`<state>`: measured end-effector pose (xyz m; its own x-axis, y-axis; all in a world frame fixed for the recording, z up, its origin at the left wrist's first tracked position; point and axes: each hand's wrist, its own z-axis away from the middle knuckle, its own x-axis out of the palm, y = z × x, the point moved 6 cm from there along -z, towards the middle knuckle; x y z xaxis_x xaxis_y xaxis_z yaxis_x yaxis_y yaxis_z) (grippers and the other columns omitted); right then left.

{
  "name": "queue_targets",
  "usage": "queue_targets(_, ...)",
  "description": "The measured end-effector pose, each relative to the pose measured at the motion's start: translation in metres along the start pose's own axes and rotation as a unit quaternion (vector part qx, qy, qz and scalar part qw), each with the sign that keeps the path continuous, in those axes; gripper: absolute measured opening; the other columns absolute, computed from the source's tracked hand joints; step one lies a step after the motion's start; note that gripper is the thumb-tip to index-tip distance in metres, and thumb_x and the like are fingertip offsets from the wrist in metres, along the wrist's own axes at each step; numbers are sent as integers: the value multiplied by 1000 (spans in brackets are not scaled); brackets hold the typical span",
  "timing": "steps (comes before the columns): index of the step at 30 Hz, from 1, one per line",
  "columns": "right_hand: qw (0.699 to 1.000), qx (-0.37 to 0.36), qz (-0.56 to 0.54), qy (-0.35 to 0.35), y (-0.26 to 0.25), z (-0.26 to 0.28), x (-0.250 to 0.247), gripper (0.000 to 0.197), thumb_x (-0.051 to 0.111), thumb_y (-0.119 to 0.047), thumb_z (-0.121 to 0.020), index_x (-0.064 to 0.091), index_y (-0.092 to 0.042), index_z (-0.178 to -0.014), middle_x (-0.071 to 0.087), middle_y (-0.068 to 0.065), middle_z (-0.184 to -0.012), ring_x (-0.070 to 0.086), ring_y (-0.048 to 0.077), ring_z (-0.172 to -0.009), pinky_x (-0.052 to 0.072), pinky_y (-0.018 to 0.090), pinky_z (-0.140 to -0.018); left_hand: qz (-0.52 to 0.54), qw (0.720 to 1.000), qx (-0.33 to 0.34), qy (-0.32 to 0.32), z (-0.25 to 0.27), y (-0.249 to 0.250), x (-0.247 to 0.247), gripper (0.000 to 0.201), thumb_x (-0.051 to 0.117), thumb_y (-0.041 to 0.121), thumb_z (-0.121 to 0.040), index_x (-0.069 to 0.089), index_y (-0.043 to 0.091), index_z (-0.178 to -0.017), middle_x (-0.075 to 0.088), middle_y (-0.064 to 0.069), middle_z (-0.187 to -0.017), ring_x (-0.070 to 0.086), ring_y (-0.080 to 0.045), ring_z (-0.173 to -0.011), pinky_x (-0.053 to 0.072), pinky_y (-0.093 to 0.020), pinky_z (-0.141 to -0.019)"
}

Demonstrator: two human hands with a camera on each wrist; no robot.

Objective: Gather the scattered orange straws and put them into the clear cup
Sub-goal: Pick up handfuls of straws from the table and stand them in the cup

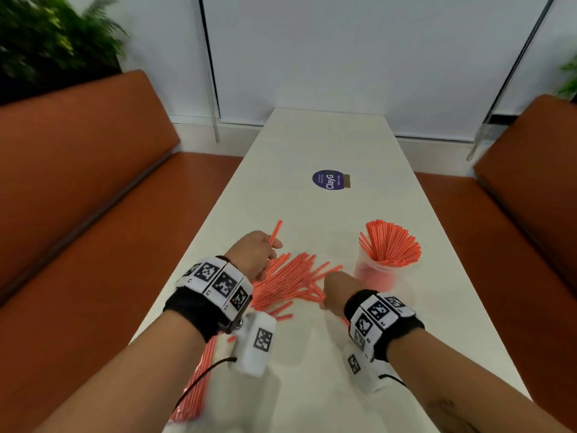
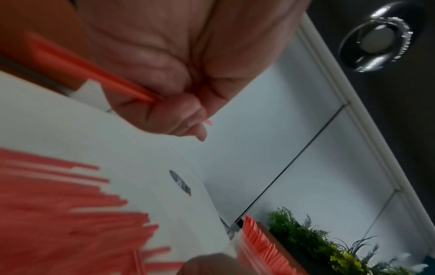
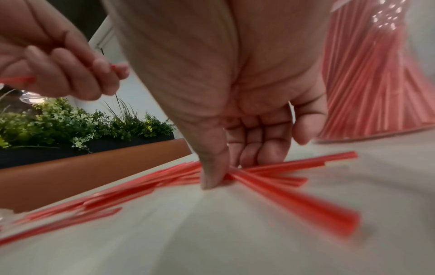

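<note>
Several loose orange straws (image 1: 290, 282) lie in a pile on the white table (image 1: 327, 145) between my hands. My left hand (image 1: 256, 254) is raised at the pile's left and holds a single straw (image 1: 274, 232) in curled fingers; the same straw (image 2: 94, 74) crosses its palm in the left wrist view. My right hand (image 1: 335, 292) is down at the pile's right end, thumb and fingers (image 3: 214, 173) pinching a small bunch of straws (image 3: 282, 193) against the table. The clear cup (image 1: 374, 271), packed with upright straws (image 1: 390, 242), stands just right of the pile.
A round purple sticker (image 1: 327, 179) lies farther along the table. More straws in a clear wrapper (image 1: 196, 379) hang at the near left edge. Orange benches (image 1: 78, 198) flank both sides, with plants (image 1: 46, 42) behind the left one.
</note>
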<state>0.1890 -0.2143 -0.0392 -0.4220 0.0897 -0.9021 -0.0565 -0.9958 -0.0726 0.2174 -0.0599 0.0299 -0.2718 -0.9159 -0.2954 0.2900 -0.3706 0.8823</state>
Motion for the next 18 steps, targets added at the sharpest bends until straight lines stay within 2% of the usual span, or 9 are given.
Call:
queue_targets(3, 1000, 23, -3, 2, 1, 8, 11, 29, 49, -19, -94, 56, -3, -117, 59, 11, -124, 56, 27, -115, 44, 35, -95, 39, 998, -44, 6, 5, -35, 10, 23, 32, -6, -89, 51, 8, -91, 41, -4, -62, 33, -11, -43, 26, -13, -31)
queue_targets(7, 999, 52, 10, 0, 6, 25, 20, 28, 43, -11, -91, 53, -8, -118, 58, 9, -122, 57, 27, -112, 42, 36, -95, 144, 982, -124, 4, 14, -67, 31, 29, 28, -6, -90, 51, 8, -80, 36, -3, -57, 33, -4, -24, 28, -11, -28)
queue_targets(9, 998, 58, 8, -9, 8, 34, 22, 30, 41, -7, -89, 53, -7, -117, 58, 9, -121, 57, 28, -111, 42, 36, -95, 188, 970, -153, 1, 19, -76, 42, 30, 28, -6, -90, 50, 9, -78, 39, -3, -57, 34, -4, -24, 28, -10, -32)
queue_targets(11, 998, 54, -13, -38, 12, 41, 25, 28, 40, -5, -90, 54, -4, -114, 60, 10, -117, 60, 28, -108, 46, 34, -87, 216, 962, -166, -1, 22, -82, 52, 28, 30, -7, -90, 51, 8, -79, 41, -4, -57, 36, -6, -29, 29, -11, -33)
queue_targets(12, 996, 55, -26, -58, 15, 44, 26, 22, 40, -4, -91, 56, -2, -106, 62, 11, -108, 62, 28, -103, 47, 31, -78, 225, 959, -172, -1, 23, -85, 55, 26, 32, -5, -90, 51, 8, -80, 42, -4, -57, 36, -7, -32, 30, -12, -33)
queue_targets(13, 995, 54, -37, -73, 18, 46, 27, 16, 40, -3, -91, 56, -3, -92, 62, 9, -95, 63, 26, -93, 46, 27, -67, 233, 956, -176, -3, 25, -87, 59, 23, 34, -3, -91, 52, 8, -81, 42, -3, -57, 36, -7, -33, 31, -13, -33)
queue_targets(15, 993, 57, -71, -78, 25, 51, 27, 29, 40, -5, -92, 44, -11, -64, 53, 6, -72, 54, 18, -64, 36, 21, -50, 237, 955, -179, -7, 27, -89, 64, 19, 40, 1, -93, 54, 6, -81, 41, -3, -57, 36, -8, -35, 31, -14, -33)
queue_targets(16, 992, 59, -78, -79, 28, 54, 25, 34, 40, -7, -93, 39, -13, -59, 50, 4, -68, 45, 14, -55, 33, 20, -48, 234, 956, -178, -10, 28, -90, 66, 18, 42, 3, -93, 54, 6, -80, 41, -3, -57, 36, -9, -39, 32, -15, -34)
queue_targets(18, 992, 53, -84, -77, 29, 61, 19, 38, 38, -12, -95, 38, -13, -57, 44, 0, -62, 38, 11, -52, 29, 20, -48, 232, 956, -181, -14, 29, -91, 68, 17, 46, 7, -93, 52, 6, -77, 42, -2, -58, 34, -10, -45, 32, -16, -35)
